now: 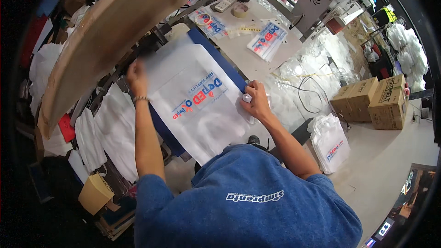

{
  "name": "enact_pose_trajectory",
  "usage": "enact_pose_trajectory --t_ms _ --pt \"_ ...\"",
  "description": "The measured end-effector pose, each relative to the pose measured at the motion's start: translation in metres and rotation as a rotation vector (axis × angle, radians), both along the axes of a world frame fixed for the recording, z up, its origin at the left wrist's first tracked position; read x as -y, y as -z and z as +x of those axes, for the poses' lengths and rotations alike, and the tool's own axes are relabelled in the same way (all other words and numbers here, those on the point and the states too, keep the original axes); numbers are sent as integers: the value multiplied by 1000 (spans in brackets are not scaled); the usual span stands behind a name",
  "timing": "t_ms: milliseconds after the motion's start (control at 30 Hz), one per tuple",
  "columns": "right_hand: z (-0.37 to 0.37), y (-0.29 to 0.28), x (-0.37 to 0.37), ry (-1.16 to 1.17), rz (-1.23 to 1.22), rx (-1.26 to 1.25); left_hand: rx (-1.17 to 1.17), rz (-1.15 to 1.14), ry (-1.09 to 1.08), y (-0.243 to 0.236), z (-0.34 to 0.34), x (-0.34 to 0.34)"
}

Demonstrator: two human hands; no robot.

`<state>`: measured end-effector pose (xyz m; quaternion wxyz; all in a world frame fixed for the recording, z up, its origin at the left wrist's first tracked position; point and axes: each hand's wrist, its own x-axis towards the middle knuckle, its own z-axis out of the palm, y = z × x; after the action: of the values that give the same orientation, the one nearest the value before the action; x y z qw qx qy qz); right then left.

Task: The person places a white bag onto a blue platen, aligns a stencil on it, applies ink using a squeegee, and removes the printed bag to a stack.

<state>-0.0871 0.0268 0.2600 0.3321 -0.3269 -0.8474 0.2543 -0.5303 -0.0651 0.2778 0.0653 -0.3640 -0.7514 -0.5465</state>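
A white fabric bag [193,119] with blue and red print lies over a flat dark blue board [219,57]. Over its far part lies a pale, smooth sheet [171,57], blurred at its far end. My left hand [137,78] is at the left edge of the sheet and bag; its fingertips are smeared by motion, so its grip does not show. My right hand [255,101] is closed at the bag's right edge, around a small white rounded thing [247,97], perhaps bunched cloth or a roll.
A large curved wooden panel [115,32] looms at upper left. Printed film sheets [267,40] and a tape roll [240,11] lie on the far grey table [239,62]. Cardboard boxes [386,101] and stacked printed bags [328,142] stand right. White bags [117,124] hang left.
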Motion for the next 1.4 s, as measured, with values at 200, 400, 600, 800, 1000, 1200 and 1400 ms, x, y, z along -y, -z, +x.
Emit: enact_pose_trajectory --t_ms 200,400,600,800,1000,1200,1400 --pt "-14 -32 -23 54 -136 101 232 -517 57 -69 42 153" --pt "-54 -15 -18 102 -125 289 385 -1021 296 -51 71 285" --pt "-66 7 -26 101 -220 335 -48 -731 212 -28 137 252" --pt "-8 -18 -16 55 -443 198 197 -708 418 -31 198 157" --pt "119 12 -3 232 -799 -63 -44 -681 761 -25 219 62" --pt "151 0 18 302 -1062 -152 -194 -770 893 -40 240 -2" --pt "232 38 11 718 -635 -275 -237 -684 955 -35 290 -30"
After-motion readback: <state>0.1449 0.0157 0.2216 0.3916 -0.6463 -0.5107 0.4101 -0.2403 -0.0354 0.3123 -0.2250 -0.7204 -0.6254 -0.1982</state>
